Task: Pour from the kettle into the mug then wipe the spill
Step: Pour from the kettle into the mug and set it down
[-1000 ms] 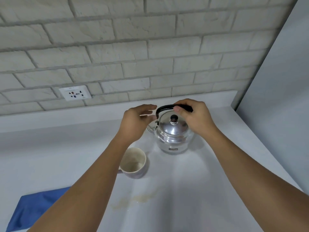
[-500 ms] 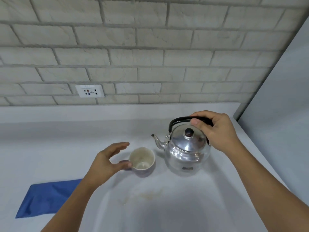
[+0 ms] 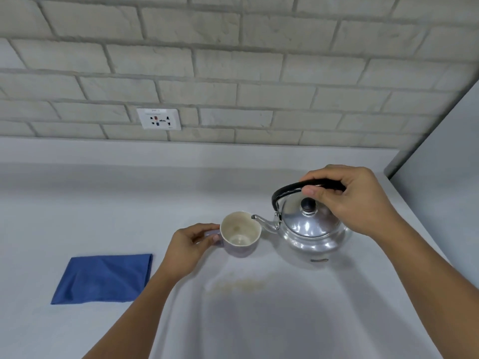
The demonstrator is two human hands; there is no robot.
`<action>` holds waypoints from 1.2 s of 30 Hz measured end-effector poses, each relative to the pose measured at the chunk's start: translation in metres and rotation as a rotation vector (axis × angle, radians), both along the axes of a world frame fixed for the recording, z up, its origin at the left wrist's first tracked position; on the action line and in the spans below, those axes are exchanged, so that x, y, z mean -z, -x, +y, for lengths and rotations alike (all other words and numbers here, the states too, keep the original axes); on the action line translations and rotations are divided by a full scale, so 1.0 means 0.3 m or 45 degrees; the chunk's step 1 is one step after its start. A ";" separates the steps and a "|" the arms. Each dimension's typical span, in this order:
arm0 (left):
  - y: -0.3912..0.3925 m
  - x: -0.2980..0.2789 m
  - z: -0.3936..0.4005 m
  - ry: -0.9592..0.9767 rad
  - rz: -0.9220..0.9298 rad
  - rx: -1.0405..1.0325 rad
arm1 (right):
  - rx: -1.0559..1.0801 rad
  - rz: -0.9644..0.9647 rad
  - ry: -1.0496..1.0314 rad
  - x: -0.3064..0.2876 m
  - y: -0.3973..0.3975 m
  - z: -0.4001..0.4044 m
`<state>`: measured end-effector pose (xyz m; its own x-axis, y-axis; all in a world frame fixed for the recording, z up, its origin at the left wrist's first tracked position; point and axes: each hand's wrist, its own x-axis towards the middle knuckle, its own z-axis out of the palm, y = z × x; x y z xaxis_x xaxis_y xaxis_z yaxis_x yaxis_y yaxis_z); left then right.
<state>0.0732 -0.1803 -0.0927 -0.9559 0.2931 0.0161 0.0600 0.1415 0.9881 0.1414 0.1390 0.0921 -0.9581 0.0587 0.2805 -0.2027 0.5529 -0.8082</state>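
A shiny metal kettle (image 3: pixel 308 229) with a black handle and black lid knob sits at the right of the pale counter (image 3: pixel 77 203). My right hand (image 3: pixel 355 200) is closed around its handle from above. The spout tip reaches over the rim of a pale mug (image 3: pixel 241 235) just left of it. My left hand (image 3: pixel 190 244) pinches the mug's handle on its left side. The mug looks almost empty, with a faint stain inside. A yellowish spill (image 3: pixel 241 285) lies on the counter in front of the mug. A folded blue cloth (image 3: pixel 103 278) lies flat at the left.
A grey brick wall (image 3: pixel 233 60) rises behind the counter, with a white socket plate (image 3: pixel 158 119) on it. A plain grey panel (image 3: pixel 445 164) closes the counter's right side.
My left hand came down from beside the kettle and took hold of the mug's handle. The kettle's spout now reaches over the mug's rim. The view has shifted left, showing the whole cloth.
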 end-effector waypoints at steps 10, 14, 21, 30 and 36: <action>0.007 0.017 0.005 -0.016 -0.012 -0.035 | -0.129 0.003 -0.432 -0.040 0.039 -0.072; 0.006 0.019 0.004 -0.015 -0.005 -0.027 | -0.155 0.019 -0.513 -0.061 0.053 -0.090; 0.007 0.017 0.002 -0.022 -0.024 -0.011 | -0.184 -0.017 -0.580 -0.083 0.062 -0.097; 0.007 0.012 0.004 -0.021 -0.016 -0.012 | -0.203 -0.045 -0.655 -0.082 0.064 -0.092; 0.009 0.021 0.004 0.010 0.020 -0.011 | -0.201 -0.033 -0.678 -0.083 0.060 -0.090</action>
